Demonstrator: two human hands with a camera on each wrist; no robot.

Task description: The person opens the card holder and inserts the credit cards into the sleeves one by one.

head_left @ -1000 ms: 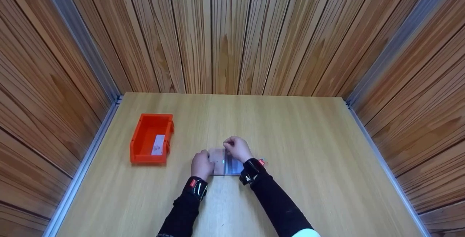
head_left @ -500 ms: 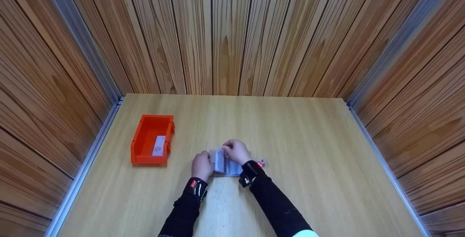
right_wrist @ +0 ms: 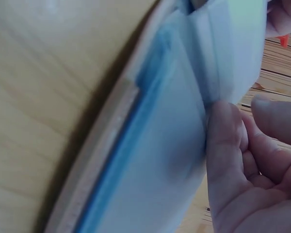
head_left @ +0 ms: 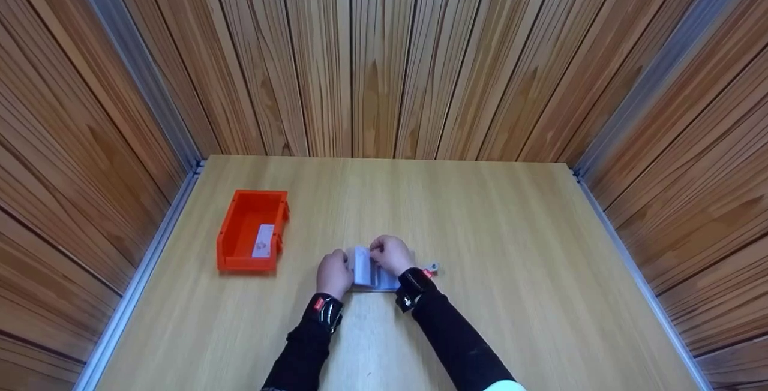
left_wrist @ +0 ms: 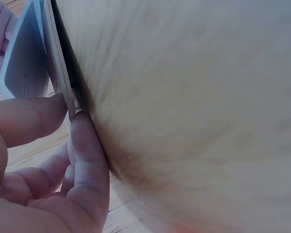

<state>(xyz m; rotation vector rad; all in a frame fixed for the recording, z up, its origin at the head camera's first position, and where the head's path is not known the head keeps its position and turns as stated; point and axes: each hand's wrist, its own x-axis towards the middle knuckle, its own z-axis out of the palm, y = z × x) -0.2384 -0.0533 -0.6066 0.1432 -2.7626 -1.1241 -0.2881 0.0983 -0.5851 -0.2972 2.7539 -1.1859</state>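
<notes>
A small booklet (head_left: 378, 281) with pale bluish, see-through leaves lies spread on the table before me. My left hand (head_left: 334, 273) pinches its left cover edge; in the left wrist view the thumb and index finger (left_wrist: 87, 141) close on the thin beige board. Some pale leaves (head_left: 362, 265) stand raised near the middle. My right hand (head_left: 393, 254) is over the right half. In the right wrist view its index fingertip (right_wrist: 224, 114) meets the foot of the raised leaves (right_wrist: 223, 53), with the thumb apart from it.
An orange open-front bin (head_left: 223, 241) stands to the left, with a white card (head_left: 263, 241) inside. Beside the right wrist shows a small grey tab with a dark dot (head_left: 434, 267). Wood-panelled walls (head_left: 384, 55) enclose the table at the back and sides.
Leaves have been turned leftward, so the beige left side is now mostly covered by pale leaves. The right hand has come slightly nearer; the left hand has stayed at the left edge.
</notes>
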